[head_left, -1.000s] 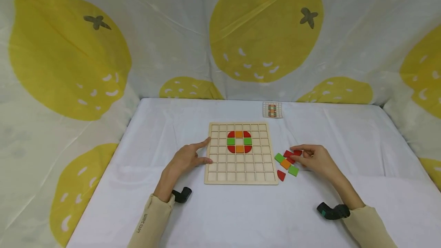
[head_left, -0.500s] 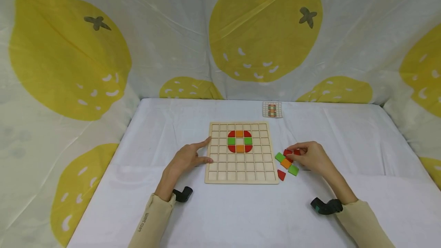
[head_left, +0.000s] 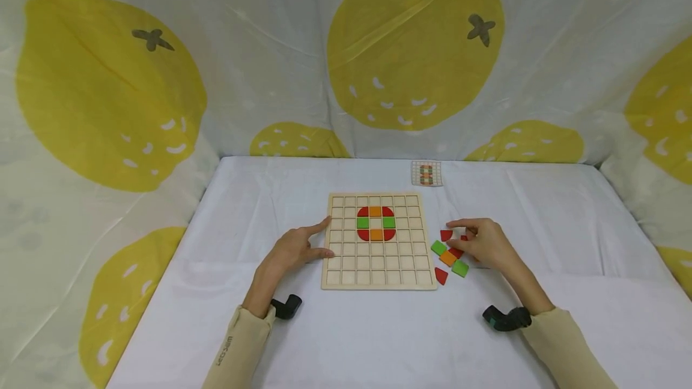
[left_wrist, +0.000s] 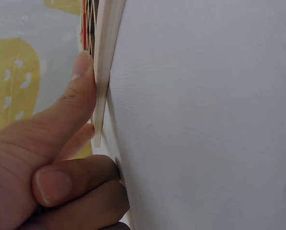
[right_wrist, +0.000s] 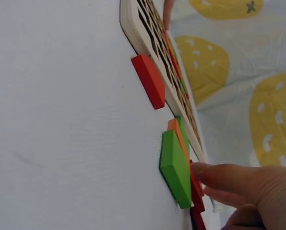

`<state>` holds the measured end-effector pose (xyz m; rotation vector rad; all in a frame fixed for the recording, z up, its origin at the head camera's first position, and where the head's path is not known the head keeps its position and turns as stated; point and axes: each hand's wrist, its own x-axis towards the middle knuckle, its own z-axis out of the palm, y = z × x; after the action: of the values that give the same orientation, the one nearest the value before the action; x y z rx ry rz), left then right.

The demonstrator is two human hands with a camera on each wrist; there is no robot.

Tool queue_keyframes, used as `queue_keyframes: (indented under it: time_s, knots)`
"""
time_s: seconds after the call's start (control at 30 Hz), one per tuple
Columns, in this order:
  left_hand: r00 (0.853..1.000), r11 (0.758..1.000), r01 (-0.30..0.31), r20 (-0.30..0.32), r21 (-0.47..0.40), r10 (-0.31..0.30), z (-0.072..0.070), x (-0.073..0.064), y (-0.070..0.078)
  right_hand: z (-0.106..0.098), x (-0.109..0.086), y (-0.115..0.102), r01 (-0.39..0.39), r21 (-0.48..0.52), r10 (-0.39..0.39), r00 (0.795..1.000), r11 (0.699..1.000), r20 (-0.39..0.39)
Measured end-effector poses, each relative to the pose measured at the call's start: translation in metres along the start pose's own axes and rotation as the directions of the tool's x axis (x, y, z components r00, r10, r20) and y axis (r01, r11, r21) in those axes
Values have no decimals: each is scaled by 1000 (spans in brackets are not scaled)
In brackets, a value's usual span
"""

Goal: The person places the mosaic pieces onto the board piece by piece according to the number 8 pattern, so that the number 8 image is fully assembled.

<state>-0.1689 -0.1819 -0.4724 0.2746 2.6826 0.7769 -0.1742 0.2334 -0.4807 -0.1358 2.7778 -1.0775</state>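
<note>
Thumb and forefinger of the right hand (head_left: 488, 246) are parted, with a small red piece (head_left: 446, 235) lying at their tips; whether they touch it cannot be told. Thumb and forefinger of the left hand (head_left: 289, 250) are spread against the left edge of a pale wooden board (head_left: 378, 263), the other fingers folded under. The board is ruled into square cells, and its upper middle holds a ring of eight pieces: red corners (head_left: 363, 235) with rounded outer edges, orange squares (head_left: 375, 211) at top and bottom, green squares (head_left: 363, 223) at the sides, all around one cell of plain wood. Near the board's right edge, loose pieces lie on white cloth (head_left: 400, 341): an orange piece (head_left: 447, 258) between two green pieces (head_left: 460, 268), a red quarter-round (head_left: 441, 275) nearest the wearer, and more red close by the right hand, partly hidden. They are flat, brightly coloured and thick-edged. Beyond the board lies a small card (head_left: 426, 173) printed with a similar coloured grid; behind hangs lemon-patterned fabric (head_left: 416, 47).
</note>
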Motion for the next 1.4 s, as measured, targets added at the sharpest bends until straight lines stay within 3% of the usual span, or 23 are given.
queue_keyframes:
  time_s: [0.23,0.67,0.97,1.23,1.4]
  knots:
    - [1000,1000,3,-2,0,-3,1,0,0,5,-1,3,-14,-1,14,997,1000,-81]
    - [1000,1000,5,-16,-14,-5,2,-2,-4,18,7,0,83,-25,-84,994,996,-69]
    - [1000,1000,-15,-18,-20,15,2,-1,-3,16,7,-1,111,-19,-112,993,994,-31]
    - [1000,1000,14,-15,-20,-14,2,-2,-3,7,5,5,176,-14,-174,980,984,95]
    - [1000,1000,13,-16,-24,-13,3,-2,-3,8,6,7,225,8,-225,972,974,72]
